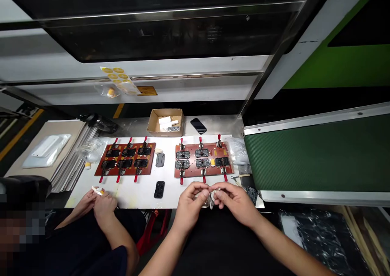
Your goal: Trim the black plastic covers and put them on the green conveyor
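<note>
White work surface (143, 194) before dark machine window, green conveyor (313, 158) at right. Left hand (190, 201) and right hand (234, 201) meet at near table edge, fingertips pinched together on small pale part (212, 194); its shape too small to tell. Red fixture board (202, 160) with clamps just beyond hands. Second fixture board (126, 159) farther left. Black part (159, 189) lies loose between boards. Co-worker's hands (97, 198) at far left, holding small white piece.
</note>
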A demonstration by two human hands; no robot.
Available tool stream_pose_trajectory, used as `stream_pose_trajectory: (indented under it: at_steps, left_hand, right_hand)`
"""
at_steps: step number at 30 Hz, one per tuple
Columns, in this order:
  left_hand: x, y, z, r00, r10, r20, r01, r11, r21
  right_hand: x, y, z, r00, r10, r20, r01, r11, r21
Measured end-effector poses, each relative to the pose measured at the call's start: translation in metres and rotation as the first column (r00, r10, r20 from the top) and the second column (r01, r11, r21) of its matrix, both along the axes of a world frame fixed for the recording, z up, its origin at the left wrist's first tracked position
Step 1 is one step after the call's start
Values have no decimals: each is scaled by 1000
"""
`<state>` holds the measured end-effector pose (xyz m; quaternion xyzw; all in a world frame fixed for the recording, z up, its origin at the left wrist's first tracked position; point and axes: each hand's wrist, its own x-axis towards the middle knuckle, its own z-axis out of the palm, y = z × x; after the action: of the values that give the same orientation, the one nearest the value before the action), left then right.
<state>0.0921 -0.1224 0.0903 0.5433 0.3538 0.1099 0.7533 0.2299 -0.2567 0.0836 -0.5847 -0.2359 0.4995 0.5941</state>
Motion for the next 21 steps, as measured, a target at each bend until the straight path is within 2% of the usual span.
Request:
stream_pose_trajectory:
  at_steps: [3, 5, 7, 9, 14, 18, 21]
  left_hand:
    - [2, -5, -9, 993, 98, -61, -109, 969, -221]
    - [0, -7, -13, 984, 158, -87, -179, 909, -376]
    - [-3, -8, -16, 981, 176, -85, -195, 871, -452]
    - [-5, -8, -17, 983, 171, -69, -183, 864, -468]
    - [-6, -7, -16, 980, 197, -18, -181, 858, -481]
    - [-10, -4, -15, 973, 228, 22, -187, 849, -494]
    - [-14, -1, -15, 967, 251, 47, -196, 850, -489]
  right_hand:
    - [7, -9, -6, 998, -34, 53, 39, 995, -87]
    - [11, -14, -8, 970, 15, 244, 20, 990, -142]
    - [14, -17, -9, 881, 95, 463, -23, 987, -158]
    - [13, -16, -9, 790, 147, 596, -83, 987, -135]
    - [0, -4, -14, 663, 179, 727, -176, 981, -81]
    - [-7, 5, -20, 591, 99, 801, -123, 992, -32]
    - [-11, 11, -21, 576, 80, 814, -115, 993, -15]
